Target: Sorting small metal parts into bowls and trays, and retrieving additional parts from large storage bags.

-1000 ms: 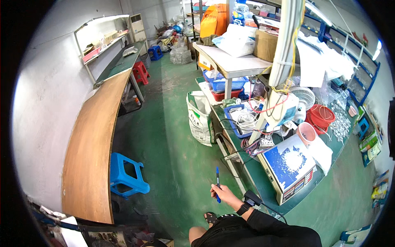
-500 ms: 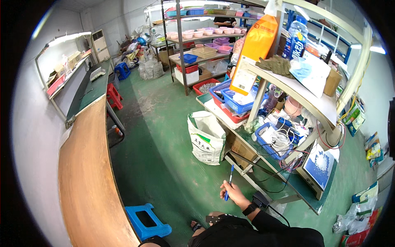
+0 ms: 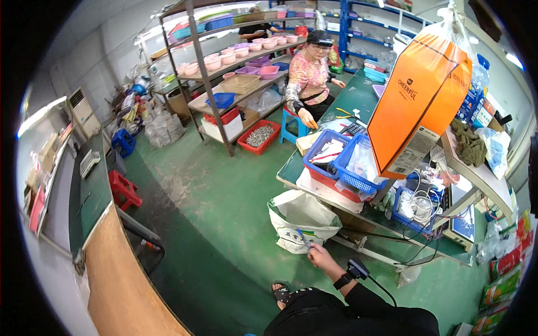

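Observation:
My right hand [image 3: 320, 256] is closed around a slim blue pen [image 3: 302, 237], whose upper end points up and away from me. It hovers in front of a white woven sack [image 3: 302, 224] that stands open on the floor; whether the pen touches the sack I cannot tell. A dark band with a small black device [image 3: 357, 270] sits on my right wrist. My left hand is out of the picture.
To the right stands a green workbench [image 3: 288, 173] with blue baskets [image 3: 358, 162] and a tall orange bag [image 3: 420, 101]. A person [image 3: 309, 78] sits behind it. Ahead is a metal rack [image 3: 207, 84] of pink bowls; a wooden tabletop [image 3: 120, 269] runs along my left.
My view has turned to the right and advanced, bringing the seated person fully into sight. The sack is nearer my right hand, which still holds the pen. The blue stool has left the view.

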Tool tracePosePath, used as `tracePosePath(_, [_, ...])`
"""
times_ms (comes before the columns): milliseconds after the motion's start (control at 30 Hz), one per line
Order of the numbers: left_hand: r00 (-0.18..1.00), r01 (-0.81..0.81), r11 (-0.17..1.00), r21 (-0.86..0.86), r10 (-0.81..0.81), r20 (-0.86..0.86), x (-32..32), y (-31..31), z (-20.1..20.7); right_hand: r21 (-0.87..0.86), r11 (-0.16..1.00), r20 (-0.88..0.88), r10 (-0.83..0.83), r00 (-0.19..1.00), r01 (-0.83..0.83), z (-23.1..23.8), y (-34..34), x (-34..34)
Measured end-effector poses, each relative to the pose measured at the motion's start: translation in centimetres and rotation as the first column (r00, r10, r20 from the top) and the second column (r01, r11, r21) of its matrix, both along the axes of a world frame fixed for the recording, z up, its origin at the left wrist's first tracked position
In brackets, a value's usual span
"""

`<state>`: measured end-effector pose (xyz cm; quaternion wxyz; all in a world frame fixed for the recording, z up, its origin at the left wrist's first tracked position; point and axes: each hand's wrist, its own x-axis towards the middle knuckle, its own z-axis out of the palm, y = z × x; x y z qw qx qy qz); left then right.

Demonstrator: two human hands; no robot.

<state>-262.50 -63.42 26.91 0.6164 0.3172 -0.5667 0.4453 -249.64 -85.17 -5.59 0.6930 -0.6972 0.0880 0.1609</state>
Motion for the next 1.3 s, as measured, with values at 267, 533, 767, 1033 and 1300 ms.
tracePosePath(267, [0.17,-0.035,0.209,0.977,0.965,-0.201,15.8,14.5,-13.4,-0.203,0.582,0.402,0.783,0.475,-0.787,10.8,19.4,11.4])
tracePosePath(533, [0.279,0.464,0.325,0.824,0.829,-0.484,32.5,28.6,-18.8,-0.083,0.843,0.289,0.531,0.797,-0.532,11.9,29.8,23.0])
tracePosePath(767, [0.296,0.688,0.313,0.655,0.703,-0.647,47.7,36.3,-16.7,0.058,0.997,0.228,0.036,0.973,-0.051,11.9,35.8,31.9])
tracePosePath(1033, [0.04,0.568,0.532,0.628,0.745,-0.666,63.6,49.7,-18.7,0.13,0.974,0.224,0.152,0.963,-0.184,10.4,50.0,52.6])
tracePosePath(1300, [-0.264,0.434,0.793,0.427,0.565,-0.781,75.7,62.1,-15.5,-0.241,0.832,0.48,0.55,0.683,-0.501,16.2,63.2,71.2])
